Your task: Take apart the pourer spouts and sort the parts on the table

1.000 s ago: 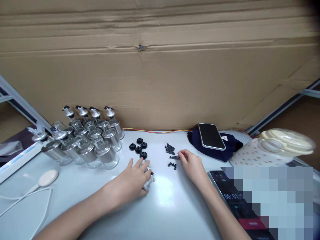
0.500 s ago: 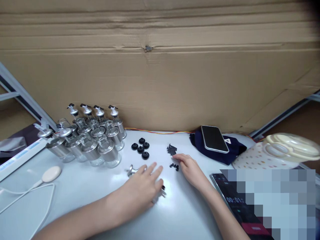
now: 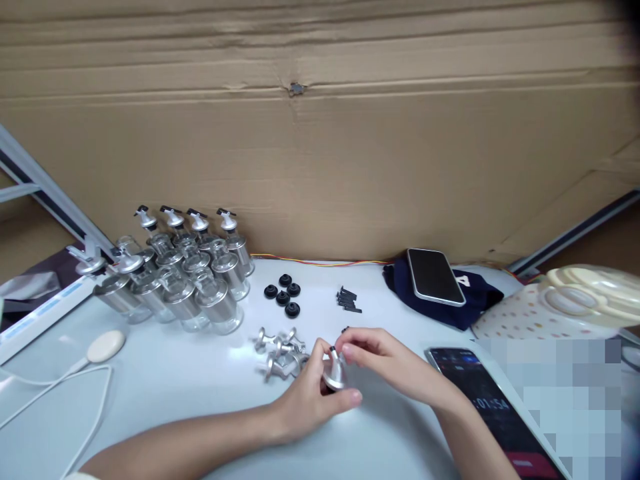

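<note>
My left hand is closed round a silver pourer spout with a cone-shaped base and a black tip pointing up. At that tip, the fingers of my right hand are pinched together; what sits between them is hidden. Left of my left hand lie several more silver pourer spouts in a loose heap. A black bit peeks out behind my right fingertips. Farther back are several black ridged stoppers and a small bunch of black levers.
Glass bottles with steel bands crowd the left, some topped with pourers. At right are a phone on a dark cloth, a spotted container and a phone showing a timer. A white cable puck lies left.
My left hand has risen off the heap with a pourer spout in its grip. My right hand has come from beside the small black parts to the spout's tip.
</note>
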